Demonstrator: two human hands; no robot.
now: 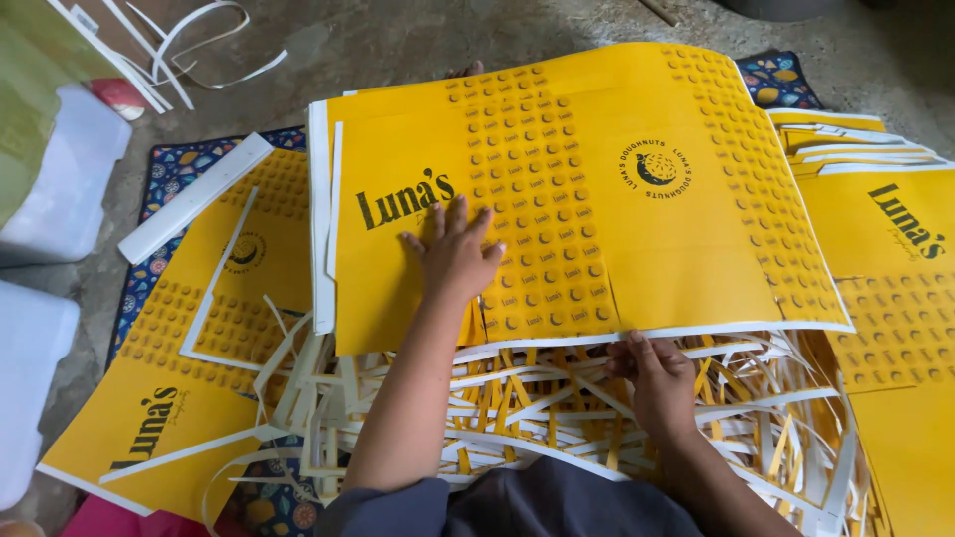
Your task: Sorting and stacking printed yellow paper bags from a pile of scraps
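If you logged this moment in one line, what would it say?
left hand: flat on yellow sheet stack | right hand: at stack's near edge | paper strips: heaped below

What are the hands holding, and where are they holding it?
The right hand grips the near edge of the top yellow sheet. The left hand lies flat on that sheet, pressing, not gripping.

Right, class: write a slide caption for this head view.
Left hand flat on a yellow printed sheet, right hand at its edge, above paper offcuts.

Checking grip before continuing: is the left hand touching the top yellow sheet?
Touching. The head view shows the left hand pressed flat, fingers spread, on the top yellow sheet.
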